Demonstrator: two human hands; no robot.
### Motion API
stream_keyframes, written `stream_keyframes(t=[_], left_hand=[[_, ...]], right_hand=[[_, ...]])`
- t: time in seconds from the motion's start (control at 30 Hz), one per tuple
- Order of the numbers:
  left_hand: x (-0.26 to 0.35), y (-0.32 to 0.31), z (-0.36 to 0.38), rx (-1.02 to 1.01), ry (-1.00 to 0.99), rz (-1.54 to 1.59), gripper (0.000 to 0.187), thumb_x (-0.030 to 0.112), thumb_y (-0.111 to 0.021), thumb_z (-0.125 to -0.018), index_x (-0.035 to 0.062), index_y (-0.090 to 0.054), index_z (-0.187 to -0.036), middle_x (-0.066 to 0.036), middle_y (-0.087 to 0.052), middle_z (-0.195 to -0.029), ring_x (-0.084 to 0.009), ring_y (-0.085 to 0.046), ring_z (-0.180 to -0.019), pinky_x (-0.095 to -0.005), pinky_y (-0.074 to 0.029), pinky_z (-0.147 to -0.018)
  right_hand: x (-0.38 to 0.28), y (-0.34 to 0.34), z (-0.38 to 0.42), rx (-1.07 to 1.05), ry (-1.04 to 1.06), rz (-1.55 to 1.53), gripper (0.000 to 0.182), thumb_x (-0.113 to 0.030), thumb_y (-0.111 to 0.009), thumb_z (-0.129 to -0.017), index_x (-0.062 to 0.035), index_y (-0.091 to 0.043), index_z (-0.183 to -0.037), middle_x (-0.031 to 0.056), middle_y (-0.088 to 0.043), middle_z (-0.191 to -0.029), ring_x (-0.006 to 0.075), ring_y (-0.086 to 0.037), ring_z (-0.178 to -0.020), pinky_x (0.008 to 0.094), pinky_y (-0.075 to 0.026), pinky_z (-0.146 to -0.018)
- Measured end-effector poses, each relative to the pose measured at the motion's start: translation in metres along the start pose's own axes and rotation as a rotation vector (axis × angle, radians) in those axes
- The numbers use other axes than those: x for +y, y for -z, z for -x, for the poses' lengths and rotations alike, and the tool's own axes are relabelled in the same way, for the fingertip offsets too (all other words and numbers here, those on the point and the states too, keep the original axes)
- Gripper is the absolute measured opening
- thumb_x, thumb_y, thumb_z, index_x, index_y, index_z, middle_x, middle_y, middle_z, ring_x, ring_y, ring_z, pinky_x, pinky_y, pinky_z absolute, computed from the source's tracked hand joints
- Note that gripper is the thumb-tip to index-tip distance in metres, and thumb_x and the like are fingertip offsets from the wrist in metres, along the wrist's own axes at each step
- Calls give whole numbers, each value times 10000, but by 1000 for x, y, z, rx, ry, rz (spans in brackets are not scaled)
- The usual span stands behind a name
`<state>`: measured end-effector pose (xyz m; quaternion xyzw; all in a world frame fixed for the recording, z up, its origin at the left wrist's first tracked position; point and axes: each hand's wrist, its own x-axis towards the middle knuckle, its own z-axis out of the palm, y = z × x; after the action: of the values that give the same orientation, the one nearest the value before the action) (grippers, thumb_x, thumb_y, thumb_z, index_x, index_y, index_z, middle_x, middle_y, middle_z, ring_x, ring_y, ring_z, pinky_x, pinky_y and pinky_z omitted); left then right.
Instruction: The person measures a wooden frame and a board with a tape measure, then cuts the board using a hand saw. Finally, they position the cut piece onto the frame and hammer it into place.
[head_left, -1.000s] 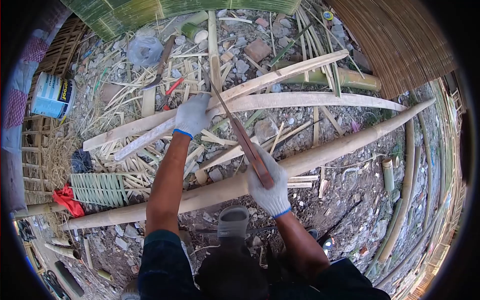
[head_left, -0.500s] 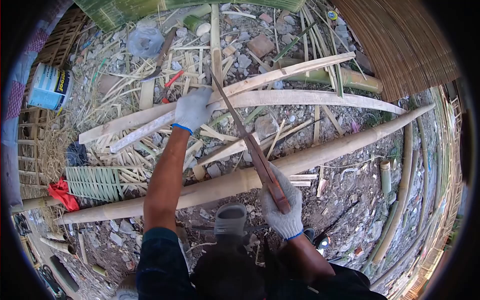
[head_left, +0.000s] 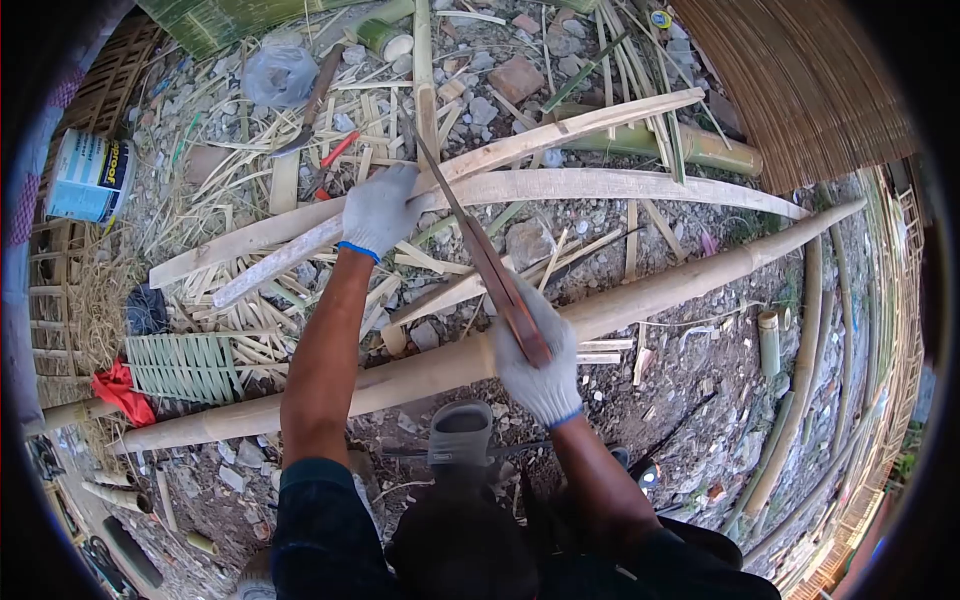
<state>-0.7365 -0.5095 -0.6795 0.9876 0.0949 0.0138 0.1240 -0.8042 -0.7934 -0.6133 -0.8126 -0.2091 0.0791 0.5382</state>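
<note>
My right hand (head_left: 540, 365), in a white glove with a blue cuff, is wrapped round the brown wooden handle of a long saw (head_left: 487, 262). The saw's narrow blade slants up and left across the pale wooden strips. My left hand (head_left: 380, 212), gloved the same way, grips the strips just left of the blade. One strip (head_left: 570, 127) rises to the upper right, and a curved one (head_left: 620, 184) runs below it. Under the saw lies a thick bamboo pole (head_left: 650, 295), stretching from lower left to upper right.
A machete (head_left: 312, 105), a red-handled tool (head_left: 339, 150) and a plastic bag (head_left: 279, 76) lie among bamboo scraps. A paint bucket (head_left: 88, 178) stands at left, near a woven green piece (head_left: 180, 366) and red cloth (head_left: 122, 393). A slatted panel (head_left: 800, 85) is at upper right.
My right hand and the saw have moved up and to the left, the blade further across the strips. My left hand still holds the strips, with the whole view shifted slightly.
</note>
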Motion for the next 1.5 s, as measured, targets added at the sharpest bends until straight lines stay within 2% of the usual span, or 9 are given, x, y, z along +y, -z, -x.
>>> stream_keyframes(t=[0.07, 0.23, 0.53, 0.67, 0.8, 0.93, 1.0, 1.17, 1.5], left_hand=[[-7, -7, 5, 45, -44, 18, 350, 362, -724, -959, 95, -678, -1180, -117, -722, -1166, -338, -698, -1137, -504, -572, -934], [-7, -3, 2, 63, -48, 39, 343, 372, -722, -956, 91, -679, -1148, -120, -724, -1141, -343, -700, -1127, -500, -573, -931], [-17, -7, -1, 88, -71, 25, 341, 385, -714, -955, 96, -671, -1131, -131, -726, -1129, -359, -710, -1095, -512, -574, -904], [-10, -10, 4, 91, -28, 32, 339, 383, -712, -955, 105, -677, -1145, -123, -726, -1123, -349, -714, -1090, -508, -576, -903], [-7, -8, 6, 56, -42, 1, 353, 389, -710, -953, 114, -683, -1171, -118, -723, -1141, -338, -712, -1102, -505, -577, -915], [-11, -10, 7, 32, -28, 11, 376, 405, -709, -953, 111, -684, -1187, -118, -723, -1168, -343, -711, -1108, -504, -577, -917], [-11, -2, -2, 7, -11, 25, 386, 415, -710, -954, 109, -687, -1188, -121, -727, -1175, -347, -711, -1114, -507, -578, -914], [-11, -5, -4, 58, -47, 22, 371, 408, -715, -954, 105, -698, -1167, -129, -733, -1153, -359, -717, -1085, -515, -582, -890], [-9, -7, 1, 54, -47, 16, 398, 419, -707, -965, 92, -688, -1191, -136, -724, -1182, -356, -700, -1125, -505, -575, -916]], right_hand=[[8, -27, -46, -22, -50, 36, 545, -44, -670, -893, -41, -618, -1436, 238, -713, -988, 441, -717, -851, 432, -580, -763], [25, 7, 42, -50, -96, 26, 642, -82, -669, -913, 0, -528, -1534, 228, -698, -1379, 367, -756, -1118, 394, -599, -928], [11, -21, -25, 42, 27, 20, 502, -31, -680, -893, 17, -633, -1390, 243, -734, -999, 390, -746, -787, 424, -580, -720], [24, 13, 50, 16, -33, -12, 554, -22, -660, -896, 42, -593, -1442, 220, -743, -1277, 323, -773, -1111, 372, -599, -916], [14, -30, -41, 15, -55, -38, 524, -58, -666, -901, -27, -622, -1422, 266, -710, -947, 414, -754, -886, 420, -577, -785], [-4, -9, -7, 18, -52, -28, 465, -56, -643, -955, 14, -632, -1415, 219, -773, -1084, 259, -776, -939, 368, -589, -829], [2, 11, 36, -68, -161, -28, 565, -27, -616, -951, 23, -553, -1511, 262, -672, -1414, 266, -693, -1291, 346, -530, -1052], [17, -29, -34, 32, -93, -50, 482, -43, -693, -903, 22, -648, -1378, 235, -761, -1051, 351, -784, -923, 365, -594, -774], [2, 4, -13, -51, -117, 39, 552, -58, -638, -907, -12, -601, -1456, 253, -749, -1086, 410, -772, -953, 419, -610, -844]])
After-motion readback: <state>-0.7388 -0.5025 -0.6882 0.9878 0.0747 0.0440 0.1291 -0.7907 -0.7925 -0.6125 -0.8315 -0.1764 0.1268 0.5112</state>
